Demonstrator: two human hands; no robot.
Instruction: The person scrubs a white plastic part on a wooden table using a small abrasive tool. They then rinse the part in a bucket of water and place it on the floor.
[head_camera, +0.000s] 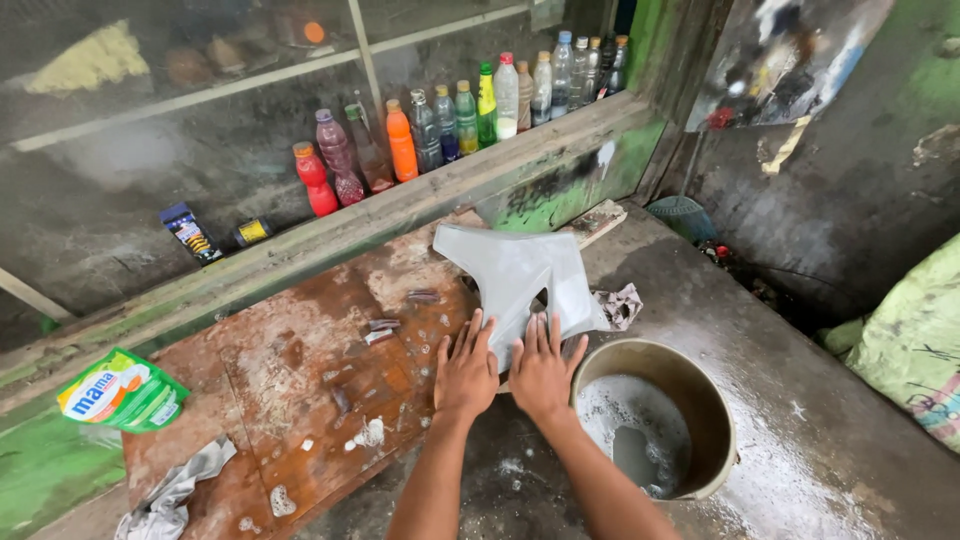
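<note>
A grey plastic panel (520, 275) with forked arms lies flat across a rusty brown board (300, 370). My left hand (465, 368) rests palm down with fingers spread, its fingertips on the near edge of the panel. Close beside it, my right hand (543, 368) lies flat the same way, fingers over the panel's lower end. Neither hand grips anything.
A round bucket (700, 385) of soapy water sits just right of my right hand. A crumpled rag (622, 305) lies behind it, another grey rag (175, 490) at the board's near left. A green soap pouch (120, 392) lies left. Several coloured bottles (400, 140) line the window ledge.
</note>
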